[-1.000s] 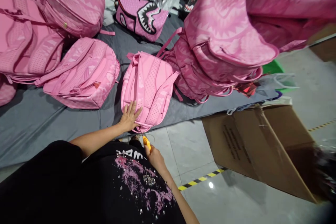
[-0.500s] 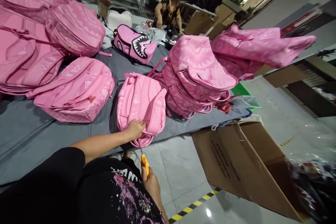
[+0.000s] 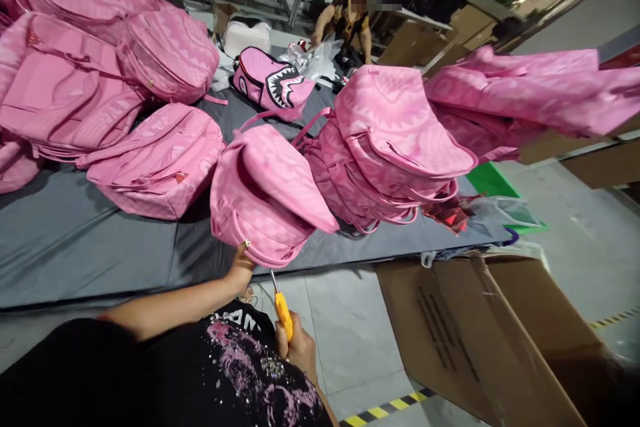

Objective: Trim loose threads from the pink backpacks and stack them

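A small pink backpack rests at the near edge of the grey-covered table, its front side up and a flap standing loose over it. My left hand grips its near lower edge, thumb on top, the other fingers mostly hidden beneath. Below the bag, my right hand is closed around the yellow handle of a tool with a thin metal shaft; its exact kind is unclear. The shaft's tip points up, just short of the bag's near edge.
Pink backpacks are piled at left and stacked at right. A shark-mouth bag lies behind. A cardboard box stands on the floor at right. Across the table, another person handles clear plastic.
The small backpack has been turned over from strap side to front side. My left hand has shifted to its near edge, and the yellow-handled tool has drawn slightly away from the bag.
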`<state>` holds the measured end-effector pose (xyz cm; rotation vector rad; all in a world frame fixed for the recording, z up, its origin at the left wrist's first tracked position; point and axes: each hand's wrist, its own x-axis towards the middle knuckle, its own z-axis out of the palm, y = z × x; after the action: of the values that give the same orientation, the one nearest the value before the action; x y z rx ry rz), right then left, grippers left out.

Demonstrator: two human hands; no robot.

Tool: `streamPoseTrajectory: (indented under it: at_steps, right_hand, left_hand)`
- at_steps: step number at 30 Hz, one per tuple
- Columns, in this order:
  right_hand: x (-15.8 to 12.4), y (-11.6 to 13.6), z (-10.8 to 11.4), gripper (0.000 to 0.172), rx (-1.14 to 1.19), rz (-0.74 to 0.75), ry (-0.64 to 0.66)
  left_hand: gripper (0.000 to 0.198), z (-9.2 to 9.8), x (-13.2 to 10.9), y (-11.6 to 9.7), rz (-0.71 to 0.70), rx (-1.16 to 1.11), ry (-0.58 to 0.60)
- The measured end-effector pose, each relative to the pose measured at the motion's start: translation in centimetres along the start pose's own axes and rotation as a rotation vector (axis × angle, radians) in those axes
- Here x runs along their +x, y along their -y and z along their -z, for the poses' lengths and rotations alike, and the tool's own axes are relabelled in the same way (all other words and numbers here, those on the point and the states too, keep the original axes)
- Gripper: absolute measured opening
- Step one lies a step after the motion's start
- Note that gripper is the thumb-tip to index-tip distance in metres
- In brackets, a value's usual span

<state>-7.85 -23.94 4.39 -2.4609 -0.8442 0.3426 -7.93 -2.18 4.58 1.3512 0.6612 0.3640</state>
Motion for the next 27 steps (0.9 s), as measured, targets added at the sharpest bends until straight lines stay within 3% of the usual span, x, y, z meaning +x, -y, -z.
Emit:
streamPoseTrajectory:
  at_steps: [2,4,5,8,9,11,12,14,17,19,20,23,25,27]
  right_hand:
    - [0.1,-2.2,0.4,0.046,-0.050,-0.154,0.146]
    - [0.6,-4.3,0.7,0.048,-0.086,-0.299,0.294]
    - [0.9,-5.2,0.9,0.049,-0.083,-0.354,0.356]
    - [1.4,-7.7,1.5,0.049,-0.033,-0.431,0.474]
    - [1.1,-8.5,1.8,0.049,-0.026,-0.434,0.491]
    - [0.0,-10.2,2.8,0.047,0.005,-0.447,0.487]
    - [-0.8,-10.9,3.3,0.046,0.050,-0.456,0.469]
    - [-2.3,-12.2,4.4,0.045,0.176,-0.460,0.378]
    - [-2.6,-12.3,5.4,0.045,0.328,-0.338,0.201]
    - [-1.0,-11.3,5.4,0.050,0.430,-0.210,0.062]
    - [0.2,-10.6,5.2,0.052,0.497,-0.152,-0.010]
    - [3.8,-8.5,4.7,0.057,0.649,-0.066,-0.162]
    - [6.1,-7.6,4.6,0.056,0.664,-0.088,-0.080]
    - [8.6,-7.0,4.6,0.052,0.594,-0.110,0.057]
  left_hand:
    - [0.030,0.6,-2.8,1.0,0.048,0.112,0.205]
    - [0.022,1.8,-4.5,0.9,0.065,0.194,0.313]
    - [0.031,2.4,-4.6,0.8,0.039,0.292,0.334]
    - [0.085,3.7,-2.4,1.2,-0.117,0.877,0.354]
    - [0.095,3.9,-1.2,1.5,-0.158,1.090,0.389]
    - [0.093,3.9,1.3,2.1,-0.157,1.321,0.465]
    - [0.085,3.8,2.4,1.9,-0.135,1.331,0.453]
    - [0.066,3.6,4.1,0.5,-0.145,1.238,0.260]
    - [0.037,3.4,6.3,-3.9,-0.359,1.048,-0.142]
    - [0.020,3.1,7.8,-6.9,-0.522,0.971,-0.252]
    - [0.016,3.0,8.5,-8.0,-0.576,0.944,-0.268]
    - [0.035,2.4,9.9,-9.9,-0.678,0.875,-0.302]
    - [0.041,1.7,10.1,-10.1,-0.755,0.846,-0.270]
    - [0.040,0.5,9.9,-10.0,-0.852,0.848,-0.131]
